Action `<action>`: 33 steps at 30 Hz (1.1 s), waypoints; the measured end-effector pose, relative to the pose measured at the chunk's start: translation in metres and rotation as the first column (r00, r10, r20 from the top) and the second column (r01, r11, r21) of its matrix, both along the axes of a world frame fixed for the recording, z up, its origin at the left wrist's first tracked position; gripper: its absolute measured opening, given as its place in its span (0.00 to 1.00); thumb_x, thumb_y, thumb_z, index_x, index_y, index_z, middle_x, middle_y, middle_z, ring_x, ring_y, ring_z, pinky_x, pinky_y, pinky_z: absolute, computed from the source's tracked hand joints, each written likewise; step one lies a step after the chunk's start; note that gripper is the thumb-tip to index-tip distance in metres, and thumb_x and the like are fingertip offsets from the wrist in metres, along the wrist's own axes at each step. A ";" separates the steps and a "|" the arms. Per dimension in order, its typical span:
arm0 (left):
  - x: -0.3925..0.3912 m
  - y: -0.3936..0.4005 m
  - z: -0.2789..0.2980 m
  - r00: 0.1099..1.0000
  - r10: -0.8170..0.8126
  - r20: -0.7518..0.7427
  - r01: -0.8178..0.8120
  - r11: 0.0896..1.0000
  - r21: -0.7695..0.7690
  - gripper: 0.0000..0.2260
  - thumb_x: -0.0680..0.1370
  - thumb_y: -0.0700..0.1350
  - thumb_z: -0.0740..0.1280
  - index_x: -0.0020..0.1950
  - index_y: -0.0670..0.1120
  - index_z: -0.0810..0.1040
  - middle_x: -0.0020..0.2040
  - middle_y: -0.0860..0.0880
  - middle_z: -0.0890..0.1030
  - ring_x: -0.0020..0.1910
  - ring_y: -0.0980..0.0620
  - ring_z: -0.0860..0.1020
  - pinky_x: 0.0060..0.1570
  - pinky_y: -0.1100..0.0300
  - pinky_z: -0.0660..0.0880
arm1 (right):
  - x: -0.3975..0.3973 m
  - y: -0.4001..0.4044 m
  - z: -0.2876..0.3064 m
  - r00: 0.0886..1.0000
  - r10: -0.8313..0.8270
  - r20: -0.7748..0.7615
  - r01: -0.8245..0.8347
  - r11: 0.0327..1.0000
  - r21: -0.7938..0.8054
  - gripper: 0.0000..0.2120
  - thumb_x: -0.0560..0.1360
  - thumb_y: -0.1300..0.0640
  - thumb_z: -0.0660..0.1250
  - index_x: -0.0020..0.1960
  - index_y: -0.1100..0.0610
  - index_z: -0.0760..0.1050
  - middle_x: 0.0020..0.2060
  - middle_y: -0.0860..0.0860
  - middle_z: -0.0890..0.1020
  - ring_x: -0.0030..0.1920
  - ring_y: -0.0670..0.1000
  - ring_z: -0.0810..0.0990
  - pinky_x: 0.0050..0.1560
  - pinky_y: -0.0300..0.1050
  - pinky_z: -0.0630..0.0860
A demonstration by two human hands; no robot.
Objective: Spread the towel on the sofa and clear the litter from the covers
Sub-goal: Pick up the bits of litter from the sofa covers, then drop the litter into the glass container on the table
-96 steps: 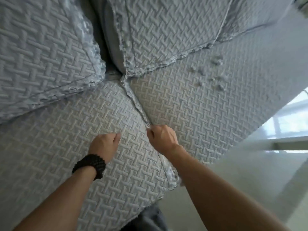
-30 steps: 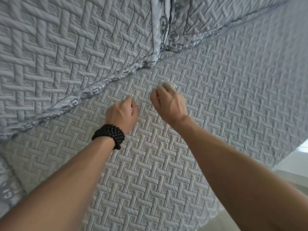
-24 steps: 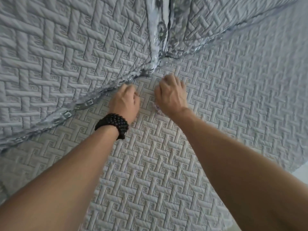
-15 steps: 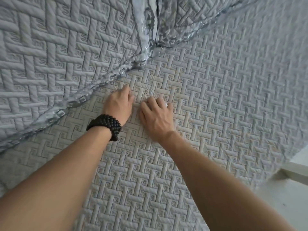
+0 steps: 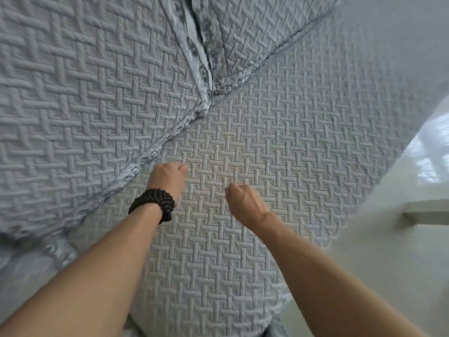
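I count two hands, one beaded bracelet, and three quilted covers that I can tell apart. The seat cover fills the middle and lies flat, its long axis running from the lower left up toward the upper right. Two back cushion covers stand behind it: a large one on the left and a smaller one at the top, meeting the seat at a shiny trimmed seam.

My left hand is curled closed, knuckles up, resting on the seat cover just beside that seam; I cannot tell whether it holds anything. The dark bracelet sits on its wrist. My right hand is near it, fingers drawn together in a narrow pinch at the fabric; whatever they pinch is too blurred to make out. Pale floor shows at right.
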State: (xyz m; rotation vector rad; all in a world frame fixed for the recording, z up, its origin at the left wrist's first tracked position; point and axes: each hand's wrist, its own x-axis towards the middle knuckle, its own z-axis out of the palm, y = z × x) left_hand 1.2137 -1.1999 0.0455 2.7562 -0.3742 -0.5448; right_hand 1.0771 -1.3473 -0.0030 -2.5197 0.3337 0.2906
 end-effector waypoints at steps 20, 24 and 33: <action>-0.228 0.020 0.319 0.793 -0.566 0.224 0.600 0.790 -0.127 0.13 0.81 0.43 0.56 0.38 0.41 0.74 0.33 0.44 0.76 0.33 0.45 0.73 0.35 0.57 0.67 | -0.230 0.069 0.346 0.738 -0.637 0.223 0.657 0.753 -0.023 0.12 0.80 0.59 0.56 0.38 0.55 0.68 0.38 0.62 0.80 0.37 0.62 0.76 0.36 0.50 0.69; -0.345 0.011 0.356 0.635 -0.736 0.233 0.772 0.608 -0.185 0.17 0.81 0.45 0.57 0.43 0.35 0.78 0.41 0.35 0.81 0.43 0.37 0.79 0.40 0.52 0.70 | -0.347 0.099 0.389 0.558 -0.768 0.315 0.801 0.597 0.037 0.15 0.81 0.57 0.58 0.42 0.64 0.74 0.42 0.67 0.81 0.44 0.67 0.78 0.41 0.55 0.71; -0.614 -0.009 0.310 0.302 -0.947 0.105 0.942 0.280 -0.186 0.17 0.80 0.45 0.58 0.39 0.36 0.77 0.43 0.32 0.81 0.45 0.34 0.79 0.44 0.48 0.72 | -0.608 0.167 0.338 0.131 -0.980 0.151 0.988 0.142 0.060 0.13 0.81 0.58 0.57 0.45 0.65 0.75 0.44 0.68 0.81 0.44 0.68 0.79 0.40 0.55 0.71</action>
